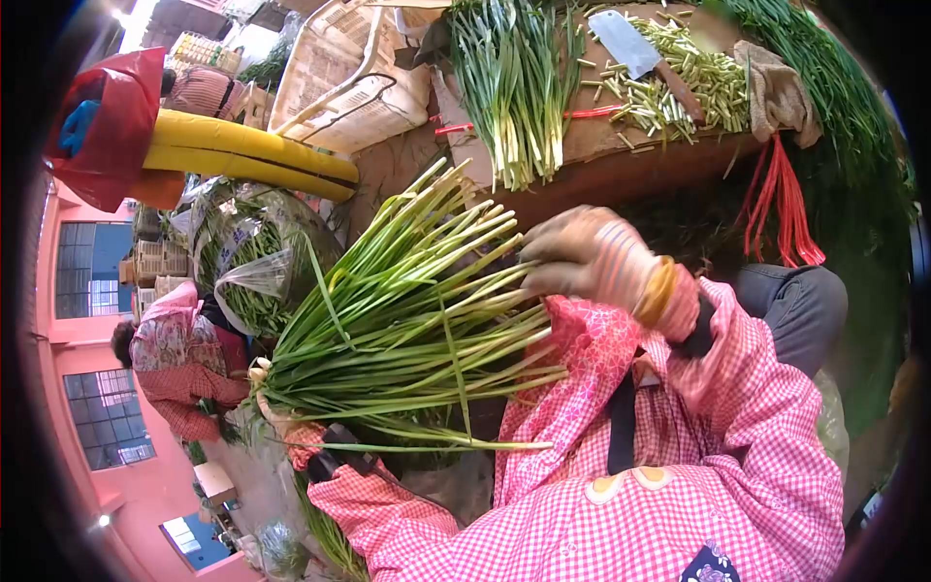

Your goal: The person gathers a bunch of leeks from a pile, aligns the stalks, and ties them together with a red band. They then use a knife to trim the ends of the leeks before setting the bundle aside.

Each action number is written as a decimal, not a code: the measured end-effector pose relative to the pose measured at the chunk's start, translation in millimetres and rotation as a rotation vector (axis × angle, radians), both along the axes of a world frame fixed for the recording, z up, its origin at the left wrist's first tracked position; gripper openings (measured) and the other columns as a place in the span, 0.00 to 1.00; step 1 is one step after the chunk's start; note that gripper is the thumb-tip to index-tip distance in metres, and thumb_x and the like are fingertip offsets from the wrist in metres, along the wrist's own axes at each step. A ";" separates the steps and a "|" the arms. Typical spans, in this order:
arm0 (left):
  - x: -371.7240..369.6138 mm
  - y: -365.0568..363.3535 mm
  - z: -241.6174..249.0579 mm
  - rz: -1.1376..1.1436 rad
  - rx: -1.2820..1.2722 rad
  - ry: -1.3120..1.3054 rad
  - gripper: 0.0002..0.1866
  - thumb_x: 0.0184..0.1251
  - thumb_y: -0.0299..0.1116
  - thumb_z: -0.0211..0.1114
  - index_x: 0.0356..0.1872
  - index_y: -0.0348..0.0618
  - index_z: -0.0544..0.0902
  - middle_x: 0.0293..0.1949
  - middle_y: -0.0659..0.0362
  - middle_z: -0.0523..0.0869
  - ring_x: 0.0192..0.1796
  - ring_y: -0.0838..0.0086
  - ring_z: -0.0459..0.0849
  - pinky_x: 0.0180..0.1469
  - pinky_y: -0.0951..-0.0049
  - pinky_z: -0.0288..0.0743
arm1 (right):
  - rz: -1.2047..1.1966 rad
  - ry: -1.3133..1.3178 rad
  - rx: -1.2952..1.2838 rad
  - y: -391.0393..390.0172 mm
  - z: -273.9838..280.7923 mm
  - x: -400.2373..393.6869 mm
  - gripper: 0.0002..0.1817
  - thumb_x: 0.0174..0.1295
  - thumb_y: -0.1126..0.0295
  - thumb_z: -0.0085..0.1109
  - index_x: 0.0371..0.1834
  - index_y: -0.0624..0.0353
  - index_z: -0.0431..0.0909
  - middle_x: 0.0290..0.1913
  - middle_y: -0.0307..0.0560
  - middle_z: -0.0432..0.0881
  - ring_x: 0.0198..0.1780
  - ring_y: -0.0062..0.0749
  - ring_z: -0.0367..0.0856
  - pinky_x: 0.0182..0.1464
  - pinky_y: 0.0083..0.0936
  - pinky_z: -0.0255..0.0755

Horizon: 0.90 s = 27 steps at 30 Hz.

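A big bunch of garlic chives [407, 310] fans out in front of me, its pale cut ends pointing right and its leaves gathered at the left. My left hand [286, 412], in a glove, is closed round the gathered leaf end, mostly hidden behind the greens. At the stem ends is my right hand [596, 257], in a striped work glove with a yellow band at the wrist. Motion smears its fingers, so I cannot make out whether they pinch a stalk.
On a board, chives [514, 92] lie beside a cleaver [640, 58], chopped stem ends [669, 107] and a cloth [776, 92]. Red ties [781, 209] hang off its edge. A plastic basket [330, 73], a bagged bundle [257, 257] and a yellow-sleeved arm [242, 150] are left; another person [179, 364] bends lower.
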<state>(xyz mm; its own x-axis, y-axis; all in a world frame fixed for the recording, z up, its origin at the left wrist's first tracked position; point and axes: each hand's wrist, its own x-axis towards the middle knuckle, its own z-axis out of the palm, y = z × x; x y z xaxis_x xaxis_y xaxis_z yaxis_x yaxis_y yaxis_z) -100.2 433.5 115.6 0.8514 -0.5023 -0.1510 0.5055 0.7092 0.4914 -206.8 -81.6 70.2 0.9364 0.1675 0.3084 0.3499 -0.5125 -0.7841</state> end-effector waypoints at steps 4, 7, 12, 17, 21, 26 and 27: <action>-3.8 13.2 -1.8 0.166 -0.009 -0.003 0.15 0.64 0.42 0.58 0.44 0.46 0.82 0.45 0.57 0.83 0.49 0.65 0.79 0.56 0.57 0.69 | 0.030 0.244 -0.374 56.0 36.9 -2.8 0.36 0.52 0.33 0.47 0.35 0.60 0.82 0.35 0.54 0.82 0.42 0.44 0.80 0.49 0.36 0.69; -5.9 7.9 8.4 0.122 -0.031 0.005 0.14 0.64 0.41 0.57 0.45 0.46 0.82 0.46 0.57 0.83 0.50 0.66 0.79 0.58 0.56 0.67 | 0.141 0.392 -0.446 91.4 58.4 7.3 0.33 0.52 0.36 0.50 0.31 0.59 0.82 0.31 0.52 0.82 0.40 0.43 0.81 0.46 0.34 0.71; -9.9 5.8 14.2 0.267 -0.024 -0.029 0.16 0.66 0.45 0.56 0.47 0.48 0.81 0.49 0.57 0.82 0.53 0.65 0.77 0.58 0.53 0.66 | -0.107 0.253 -0.054 111.9 29.8 2.3 0.15 0.53 0.55 0.59 0.31 0.54 0.81 0.30 0.48 0.82 0.38 0.42 0.81 0.44 0.35 0.73; -9.7 17.0 -5.9 0.244 0.008 -0.082 0.14 0.65 0.39 0.56 0.47 0.46 0.81 0.48 0.63 0.83 0.50 0.72 0.79 0.62 0.62 0.64 | -0.639 0.451 0.195 -0.7 -25.2 -7.7 0.12 0.52 0.61 0.60 0.35 0.55 0.80 0.33 0.50 0.81 0.38 0.42 0.80 0.43 0.35 0.72; -18.7 -20.2 5.8 0.811 0.445 0.110 0.15 0.64 0.38 0.57 0.49 0.44 0.80 0.46 0.64 0.83 0.49 0.75 0.79 0.60 0.66 0.66 | -0.684 0.603 -0.651 -67.0 -60.6 -15.4 0.14 0.51 0.58 0.59 0.35 0.55 0.78 0.37 0.53 0.80 0.42 0.47 0.79 0.42 0.39 0.71; -6.7 49.7 -28.2 0.449 -0.753 0.260 0.17 0.67 0.39 0.55 0.54 0.44 0.76 0.54 0.60 0.77 0.56 0.74 0.73 0.59 0.68 0.66 | -0.497 0.885 -0.801 -131.1 -124.4 -45.5 0.20 0.50 0.58 0.61 0.44 0.56 0.79 0.43 0.53 0.80 0.46 0.47 0.78 0.49 0.37 0.71; -14.7 41.2 -24.5 0.408 -0.797 0.265 0.17 0.67 0.39 0.54 0.54 0.45 0.76 0.53 0.61 0.77 0.54 0.73 0.74 0.59 0.66 0.66 | -0.472 0.751 -0.645 -121.1 -112.5 -43.2 0.21 0.50 0.57 0.62 0.46 0.55 0.79 0.44 0.52 0.80 0.47 0.45 0.78 0.51 0.35 0.70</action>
